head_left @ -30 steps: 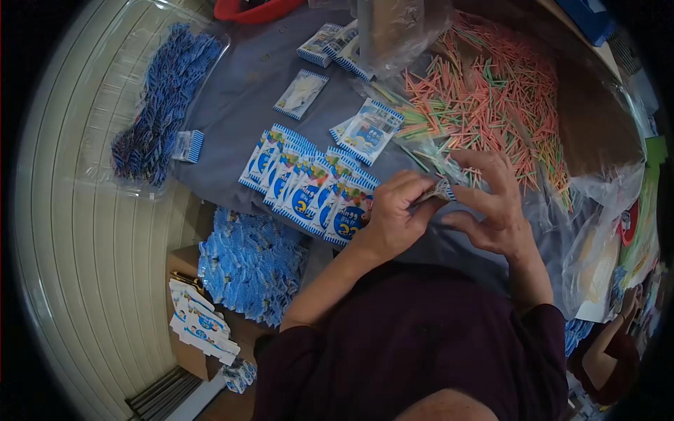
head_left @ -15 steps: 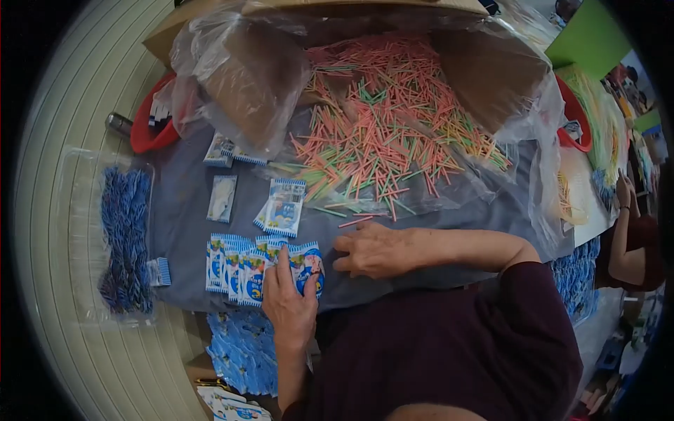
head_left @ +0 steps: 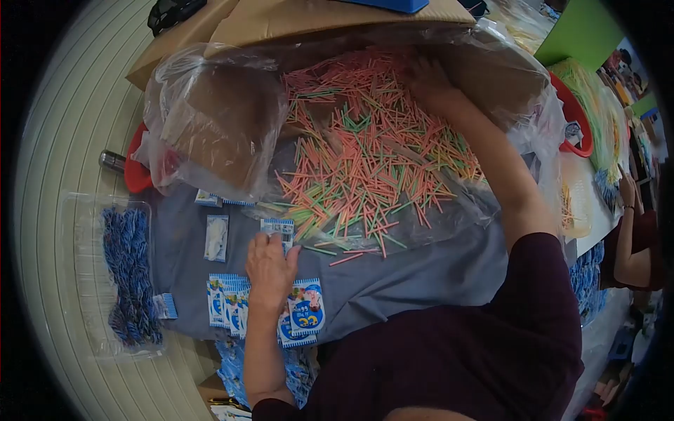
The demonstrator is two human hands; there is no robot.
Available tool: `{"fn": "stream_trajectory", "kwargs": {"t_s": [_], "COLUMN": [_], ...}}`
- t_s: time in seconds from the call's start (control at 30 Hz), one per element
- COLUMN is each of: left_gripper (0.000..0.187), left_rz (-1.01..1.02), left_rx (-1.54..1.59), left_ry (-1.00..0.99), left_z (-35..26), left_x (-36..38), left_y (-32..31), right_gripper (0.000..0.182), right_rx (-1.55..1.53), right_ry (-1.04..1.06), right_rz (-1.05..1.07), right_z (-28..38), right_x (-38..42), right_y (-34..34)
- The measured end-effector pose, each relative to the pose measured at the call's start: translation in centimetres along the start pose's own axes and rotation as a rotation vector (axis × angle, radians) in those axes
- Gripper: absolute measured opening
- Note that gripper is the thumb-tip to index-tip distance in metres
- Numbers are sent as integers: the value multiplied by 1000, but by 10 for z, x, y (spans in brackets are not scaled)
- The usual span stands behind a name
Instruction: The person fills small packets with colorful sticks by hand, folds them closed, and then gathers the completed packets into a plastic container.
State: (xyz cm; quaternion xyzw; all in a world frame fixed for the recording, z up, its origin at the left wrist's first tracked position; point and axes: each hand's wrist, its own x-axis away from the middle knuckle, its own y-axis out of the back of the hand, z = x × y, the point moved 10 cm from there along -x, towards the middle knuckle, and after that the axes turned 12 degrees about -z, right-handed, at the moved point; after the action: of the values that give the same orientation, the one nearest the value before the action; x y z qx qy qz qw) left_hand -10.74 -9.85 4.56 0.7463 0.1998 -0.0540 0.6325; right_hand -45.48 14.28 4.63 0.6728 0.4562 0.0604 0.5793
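black thingy (head_left: 175, 12) up top left, can't tell what; shiny metallic cylinder (head_left: 112, 161) lower down; green panel (head_left: 579, 36) top right; another person (head_left: 635, 252) far right

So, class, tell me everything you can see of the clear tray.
The tray is clear, plastic-looking, roughly rectangular, with a raised rim. It lies open, left of the grey cloth, over pale slats, long sides running away from the wearer. Inside lies a long, ruffled blue bundle. A striped packet sits at its right edge; neither left hand nor right hand touches it.
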Motion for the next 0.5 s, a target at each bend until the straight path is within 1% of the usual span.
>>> {"fn": "stream_trajectory", "kwargs": {"t_s": [0.03,0.07,0.13,0.17,0.23,0.27,0.3,0.33,0.37,0.4,0.43,0.47,0.5], "left_gripper": [22,20,19,18,14,11,11,8,6,6,6,6,6], "left_rz": [14,31,58,68,56,37,41,-14,-70,-71,-117,-165,-168], "left_rx": [5,11,-13,-38,-31,-20,-19,21,62,66,111,156,159], "left_ry": [-37,-74,-83,-87,-101,-121,-118,-125,-133,-134,-119,-101,-99], "left_z": [-2,-4,-10,-10,-8,-8,-5,-3,-3,-2,0,2,3], "left_x": [-1,-1,3,5,5,5,5,4,3,3,2,2,3], "left_y": [-8,-14,-22,-24,-24,-23,-24,-19,-14,-15,-10,-4,-3], "right_gripper": [43,43,46,46,54,54,56,59,59,59,59,59,55], "right_rx": [2,-2,150,142,100,97,16,-63,-59,-52,-46,-44,-142], "right_ry": [46,38,160,161,37,41,5,-33,-33,-84,-135,-133,-162], "right_rz": [44,51,8,15,64,66,10,-45,-42,-125,-210,-212,-211], "right_z": [1,-4,4,5,-5,-4,-4,-7,-8,-11,-15,-16,-22], "right_x": [-4,-9,-17,-19,-30,-32,-33,-34,-33,-34,-35,-37,-37], "right_y": [-11,-18,-27,-31,-28,-27,-20,-12,-9,5,17,17,15]}}
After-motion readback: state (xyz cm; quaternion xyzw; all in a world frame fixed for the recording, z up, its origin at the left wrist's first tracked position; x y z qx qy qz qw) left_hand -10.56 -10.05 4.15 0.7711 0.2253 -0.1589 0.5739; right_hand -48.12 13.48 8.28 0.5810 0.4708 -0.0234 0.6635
